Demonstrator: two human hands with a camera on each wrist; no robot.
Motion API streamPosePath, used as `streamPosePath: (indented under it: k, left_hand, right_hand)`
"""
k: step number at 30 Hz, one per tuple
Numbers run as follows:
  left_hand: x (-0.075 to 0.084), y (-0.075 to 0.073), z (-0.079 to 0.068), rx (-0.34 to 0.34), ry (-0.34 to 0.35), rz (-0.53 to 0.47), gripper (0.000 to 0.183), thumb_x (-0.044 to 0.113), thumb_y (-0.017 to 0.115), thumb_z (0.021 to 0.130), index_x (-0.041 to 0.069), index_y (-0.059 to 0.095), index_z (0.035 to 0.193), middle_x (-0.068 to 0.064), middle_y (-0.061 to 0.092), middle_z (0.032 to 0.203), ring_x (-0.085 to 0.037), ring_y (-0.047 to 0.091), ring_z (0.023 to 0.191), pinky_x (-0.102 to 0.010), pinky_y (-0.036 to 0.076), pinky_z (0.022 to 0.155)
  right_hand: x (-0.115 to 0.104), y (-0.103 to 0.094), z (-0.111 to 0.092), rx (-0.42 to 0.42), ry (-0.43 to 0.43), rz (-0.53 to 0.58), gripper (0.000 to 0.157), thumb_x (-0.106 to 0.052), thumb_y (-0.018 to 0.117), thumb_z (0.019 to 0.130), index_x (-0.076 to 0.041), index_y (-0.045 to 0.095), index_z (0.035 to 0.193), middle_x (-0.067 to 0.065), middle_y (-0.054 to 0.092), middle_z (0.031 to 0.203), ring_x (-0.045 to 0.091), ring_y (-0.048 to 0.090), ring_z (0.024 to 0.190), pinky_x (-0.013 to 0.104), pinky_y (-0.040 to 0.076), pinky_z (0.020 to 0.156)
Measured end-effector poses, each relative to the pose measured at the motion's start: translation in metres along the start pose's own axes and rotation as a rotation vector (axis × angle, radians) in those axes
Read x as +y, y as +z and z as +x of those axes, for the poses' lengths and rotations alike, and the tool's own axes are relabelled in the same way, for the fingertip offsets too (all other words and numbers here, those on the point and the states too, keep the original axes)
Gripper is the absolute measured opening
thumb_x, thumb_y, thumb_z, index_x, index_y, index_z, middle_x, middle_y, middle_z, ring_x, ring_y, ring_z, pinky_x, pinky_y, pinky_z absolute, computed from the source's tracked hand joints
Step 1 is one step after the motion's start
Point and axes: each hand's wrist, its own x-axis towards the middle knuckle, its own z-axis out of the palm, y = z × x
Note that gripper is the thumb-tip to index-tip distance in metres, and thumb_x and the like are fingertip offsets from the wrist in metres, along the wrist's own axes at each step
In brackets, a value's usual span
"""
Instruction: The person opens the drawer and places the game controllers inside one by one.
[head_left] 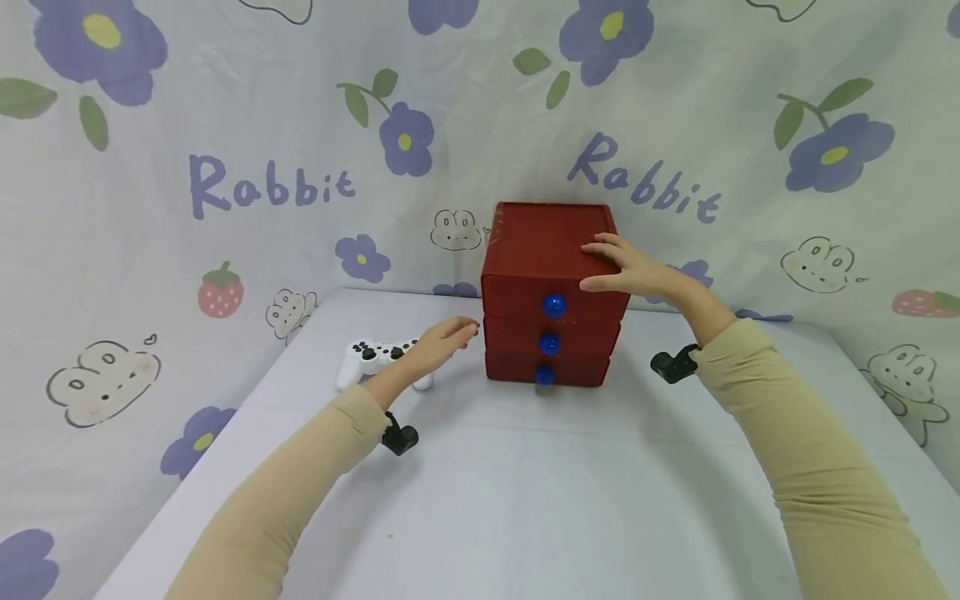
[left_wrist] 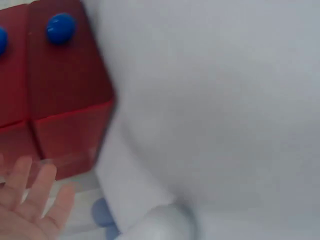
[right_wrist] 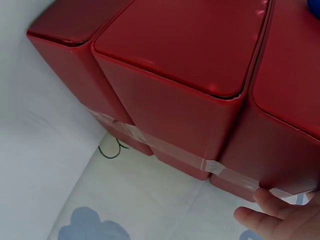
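A red three-drawer cabinet point(head_left: 555, 329) with round blue knobs stands at the back of the white table, all its drawers closed. Beside its upper right edge is my right hand point(head_left: 633, 271), fingers spread over the top and thumb near the top drawer's front. In the right wrist view, fingertips point(right_wrist: 270, 200) reach the cabinet's taped side. My left hand point(head_left: 442, 343) hovers by the left side with fingers extended; the left wrist view shows these fingers point(left_wrist: 42, 187) spread close to that side. A white game controller point(head_left: 386, 354) lies left of the cabinet, partly hidden behind the left hand.
Behind the table point(head_left: 525, 508) hangs a cloth point(head_left: 285, 108) printed with flowers, rabbits and lettering. Black wrist cameras point(head_left: 400, 437) stick out below both wrists. Clear tape point(right_wrist: 175, 152) runs around the cabinet's drawer units.
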Motion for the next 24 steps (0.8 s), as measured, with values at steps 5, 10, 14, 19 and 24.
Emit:
streamPosePath:
  k: [5,10,14,19,24]
  left_hand:
    - [-0.021,0.015,-0.009,0.001,-0.025,-0.055,0.040,0.031,0.043,0.096,0.001,0.051,0.122,-0.018,0.057,0.119,-0.033,0.058,0.101,-0.041,0.046,0.081]
    - [-0.026,0.039,-0.014,-0.067,0.043,-0.078,0.034,0.020,0.054,0.092,-0.001,0.054,0.118,-0.019,0.061,0.110,-0.029,0.061,0.090,-0.034,0.047,0.076]
    - [-0.025,0.061,-0.011,-0.141,0.116,-0.070,0.038,0.014,0.059,0.088,-0.001,0.051,0.122,-0.019,0.060,0.111,-0.026,0.061,0.090,-0.027,0.048,0.075]
    - [-0.017,0.081,-0.006,-0.198,0.095,-0.063,0.047,0.018,0.062,0.087,0.007,0.047,0.129,-0.016,0.058,0.117,-0.025,0.059,0.098,-0.031,0.048,0.079]
    - [-0.011,0.093,0.000,-0.213,0.078,-0.058,0.057,0.019,0.066,0.084,0.014,0.041,0.135,-0.015,0.053,0.123,-0.028,0.055,0.109,-0.039,0.044,0.090]
  right_hand:
    - [0.000,0.002,0.001,0.005,0.002,0.002,0.076,-0.042,0.060,0.084,-0.011,0.025,0.144,0.009,0.002,0.153,0.035,0.000,0.139,0.061,0.011,0.104]
    - [0.001,0.002,0.000,0.001,0.012,0.015,0.076,-0.042,0.059,0.084,-0.011,0.025,0.144,0.008,0.000,0.153,0.034,-0.001,0.139,0.061,0.011,0.104]
    - [0.002,0.002,-0.001,0.004,0.014,0.025,0.075,-0.041,0.059,0.084,-0.011,0.024,0.144,0.008,-0.001,0.153,0.034,-0.001,0.139,0.061,0.011,0.104]
    - [0.002,0.002,0.001,0.016,0.002,0.018,0.076,-0.042,0.060,0.084,-0.010,0.025,0.144,0.008,0.001,0.153,0.033,-0.001,0.139,0.060,0.011,0.105]
    - [0.002,0.003,0.002,0.015,0.011,0.017,0.076,-0.042,0.059,0.084,-0.011,0.025,0.144,0.008,0.000,0.153,0.033,-0.002,0.139,0.061,0.011,0.105]
